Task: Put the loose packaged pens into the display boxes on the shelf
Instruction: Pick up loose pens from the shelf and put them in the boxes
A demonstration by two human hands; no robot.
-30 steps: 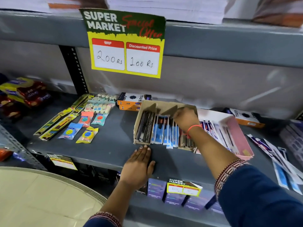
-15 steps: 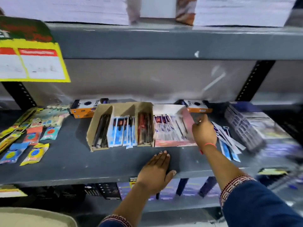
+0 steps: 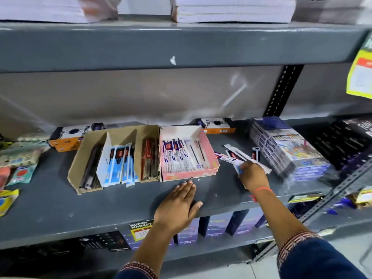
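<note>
A brown cardboard display box [image 3: 74, 170] with three compartments of packaged pens stands on the grey shelf [image 3: 50, 206]. A pink display box [image 3: 209, 150] with more packaged pens sits right beside it. Loose packaged pens [image 3: 235, 156] lie on the shelf to the right of the pink box. My right hand [image 3: 252, 175] is closed on several of these loose pens. My left hand [image 3: 178, 206] lies flat on the shelf's front edge, in front of the pink box, fingers together and holding nothing.
Stacked colour-pencil packs [image 3: 289, 146] stand right of the loose pens. Two orange-and-black boxes [image 3: 216, 125] lie behind the display boxes. Small packaged items [image 3: 22, 164] cover the shelf's left end. Paper reams [image 3: 233, 9] sit on the upper shelf; purple boxes [image 3: 217, 226] below.
My right hand left the brown box, moved right past the pink box and closed on the loose pens. The view swung right. My left hand stayed flat on the shelf edge.
</note>
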